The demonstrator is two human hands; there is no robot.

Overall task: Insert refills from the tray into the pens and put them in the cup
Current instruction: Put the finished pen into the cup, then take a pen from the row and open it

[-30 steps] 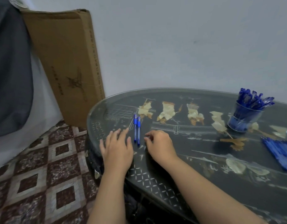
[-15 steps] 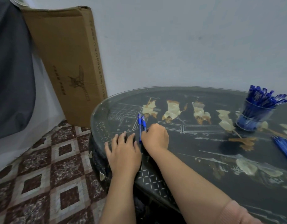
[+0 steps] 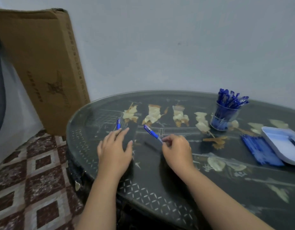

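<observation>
On the near edge of the dark patterned worktop (image 3: 160, 188), the left hand (image 3: 114, 150) lies flat with its fingers straight and released, their tips at the near end of a blue pen (image 3: 118, 124) lying there. Just beside it, the right hand (image 3: 176, 150) has its fingers pinching the tip of another pen (image 3: 151, 132), held slanted above the surface. Farther right, a bundle of blue refills (image 3: 259, 150) lies against the pale tray (image 3: 276, 143), and beyond them the clear cup (image 3: 224, 117) stands full of pens.

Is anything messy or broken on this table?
A little. The blue refills lie heaped on the table beside the white tray, not in it. The table's near-left rim also looks chipped, with a pale fleck sticking out there.
</observation>
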